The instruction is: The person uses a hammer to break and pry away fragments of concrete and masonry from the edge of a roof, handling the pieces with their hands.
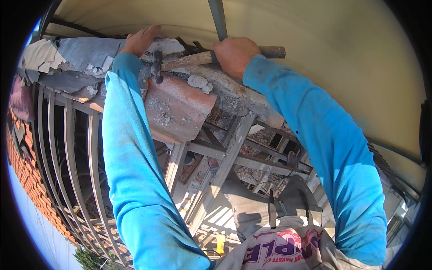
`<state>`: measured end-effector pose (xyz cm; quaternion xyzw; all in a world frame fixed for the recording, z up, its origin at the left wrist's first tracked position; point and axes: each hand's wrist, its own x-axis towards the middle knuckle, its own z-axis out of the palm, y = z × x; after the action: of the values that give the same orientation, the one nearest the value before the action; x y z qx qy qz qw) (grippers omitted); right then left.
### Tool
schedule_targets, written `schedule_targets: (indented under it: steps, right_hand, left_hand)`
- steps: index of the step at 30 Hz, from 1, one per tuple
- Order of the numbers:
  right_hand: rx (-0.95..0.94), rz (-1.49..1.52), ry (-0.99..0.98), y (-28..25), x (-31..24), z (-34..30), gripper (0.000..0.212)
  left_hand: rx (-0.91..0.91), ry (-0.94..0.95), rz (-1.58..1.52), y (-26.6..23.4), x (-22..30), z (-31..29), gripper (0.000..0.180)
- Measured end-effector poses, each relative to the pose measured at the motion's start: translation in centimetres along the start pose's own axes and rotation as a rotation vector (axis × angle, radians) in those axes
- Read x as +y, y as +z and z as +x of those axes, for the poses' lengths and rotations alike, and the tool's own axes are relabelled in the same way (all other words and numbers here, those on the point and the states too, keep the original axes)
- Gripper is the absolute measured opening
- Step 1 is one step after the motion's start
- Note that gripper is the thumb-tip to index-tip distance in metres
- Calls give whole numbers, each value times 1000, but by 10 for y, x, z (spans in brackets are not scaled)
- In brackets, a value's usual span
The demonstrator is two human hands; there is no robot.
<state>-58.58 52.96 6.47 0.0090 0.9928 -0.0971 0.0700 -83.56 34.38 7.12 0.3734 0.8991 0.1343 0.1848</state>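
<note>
My right hand [236, 55] is closed around the wooden handle of a hammer [191, 60]. Its dark metal head points left, just above a curved clay roof tile [177, 108] strewn with grey crumbs. Against the same fist, a dark metal bar [218, 20] comes down from above; I cannot tell whether the fingers also hold it. My left hand [142, 40] rests with fingers stretched out on the broken ridge, beside a chunk of pale mortar [166, 46] and grey torn sheeting [85, 51]. Smaller mortar lumps [198, 82] lie right of the hammer head.
Below the ridge runs an open frame of metal beams [225, 166], with rubble visible through the gaps. Curved metal rafters [69, 135] stand at the left, with orange roof tiles [38, 180] beyond. A beige wall or sheet [333, 58] closes off the far side.
</note>
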Motion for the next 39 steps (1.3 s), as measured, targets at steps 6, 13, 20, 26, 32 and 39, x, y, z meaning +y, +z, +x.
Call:
schedule_targets:
  steps: [6, 13, 20, 26, 32, 39]
  right_hand:
    - [-43, 55, -185, 16, -27, -42, 15]
    - [-291, 146, -209, 94, -25, -150, 23]
    - [-613, 311, 269, 149, 7, -341, 37]
    - [-629, 309, 712, 168, 11, -479, 42]
    - [-524, 388, 926, 171, 21, -516, 38]
    - [-418, 450, 1024, 191, 33, -515, 41]
  left_hand:
    - [-10, 113, 390, 0, -2, -12, 39]
    - [110, 100, 638, 8, 31, -30, 46]
    - [341, 297, 520, 25, 0, -43, 43]
    - [518, 247, -754, 70, 54, -77, 32]
    - [54, 243, -904, 214, 162, -177, 33]
    - [-154, 730, -264, 363, 205, -218, 42]
